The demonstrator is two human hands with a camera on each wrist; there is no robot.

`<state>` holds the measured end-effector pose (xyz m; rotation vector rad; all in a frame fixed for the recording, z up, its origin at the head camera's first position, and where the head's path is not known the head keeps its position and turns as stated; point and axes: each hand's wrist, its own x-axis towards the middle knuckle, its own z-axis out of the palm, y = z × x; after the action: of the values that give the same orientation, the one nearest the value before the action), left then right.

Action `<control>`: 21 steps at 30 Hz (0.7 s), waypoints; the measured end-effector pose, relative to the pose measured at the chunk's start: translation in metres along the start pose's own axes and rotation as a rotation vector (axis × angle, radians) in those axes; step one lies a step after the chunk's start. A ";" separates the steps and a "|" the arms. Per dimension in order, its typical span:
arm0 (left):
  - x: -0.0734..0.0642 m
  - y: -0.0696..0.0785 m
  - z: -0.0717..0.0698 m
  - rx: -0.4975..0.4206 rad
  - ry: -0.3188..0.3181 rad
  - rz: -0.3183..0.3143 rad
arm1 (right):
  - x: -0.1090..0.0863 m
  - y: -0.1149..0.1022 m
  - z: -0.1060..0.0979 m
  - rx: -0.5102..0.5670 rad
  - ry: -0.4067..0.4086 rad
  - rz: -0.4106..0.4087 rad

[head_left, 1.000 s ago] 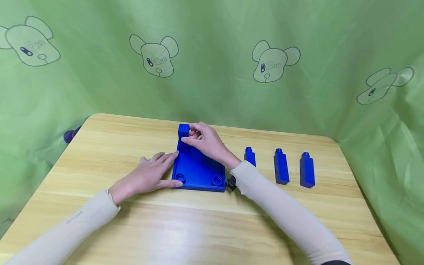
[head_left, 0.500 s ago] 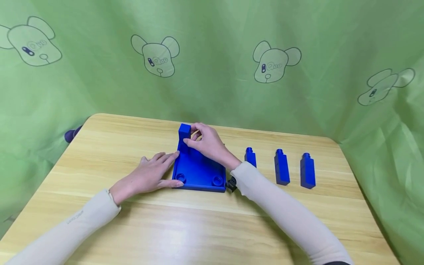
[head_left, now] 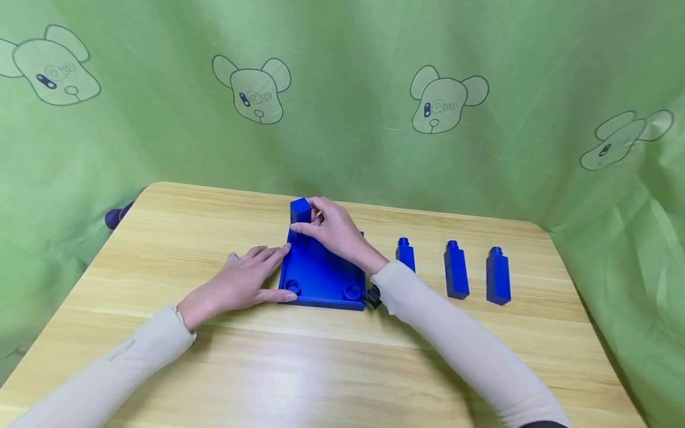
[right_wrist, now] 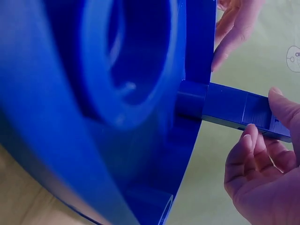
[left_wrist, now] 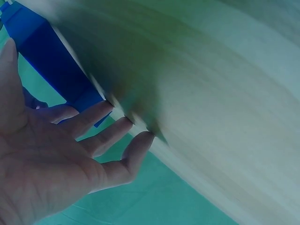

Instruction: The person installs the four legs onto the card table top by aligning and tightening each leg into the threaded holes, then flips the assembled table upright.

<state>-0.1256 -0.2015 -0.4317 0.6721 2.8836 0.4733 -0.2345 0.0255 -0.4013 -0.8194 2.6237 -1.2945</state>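
Note:
A blue square tabletop point(head_left: 326, 273) with raised rims lies underside up on the wooden table. Round sockets show at its near corners, one at the left point(head_left: 292, 286) and one at the right point(head_left: 352, 291). At its far-left corner a square blue table leg point(head_left: 301, 213) stands upright. My right hand point(head_left: 339, 232) pinches this leg between thumb and fingers; in the right wrist view, the leg point(right_wrist: 229, 105) meets the socket there. My left hand point(head_left: 241, 285) rests at the tabletop's left side, fingers stretched along the rim and thumb on the near-left corner.
Three more blue legs with narrow necks lie to the right: one point(head_left: 405, 252) partly behind my right sleeve, one in the middle point(head_left: 456, 273) and one farthest right point(head_left: 498, 276). A green curtain point(head_left: 348, 154) hangs behind the wooden table point(head_left: 230, 368).
The held leg has turned about its upright axis, so that an edge now faces forward. My right thumb and fingers have shifted slightly with it. My left hand has stayed in place.

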 end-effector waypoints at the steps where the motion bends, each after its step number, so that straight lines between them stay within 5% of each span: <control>1: 0.000 0.000 0.000 0.001 0.001 0.001 | 0.000 0.000 0.000 -0.003 0.001 0.003; 21: -0.001 0.002 -0.002 0.002 0.005 0.002 | -0.004 -0.002 0.002 -0.040 0.074 0.062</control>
<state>-0.1242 -0.2011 -0.4291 0.6750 2.8885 0.4736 -0.2299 0.0246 -0.4018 -0.7024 2.7174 -1.2851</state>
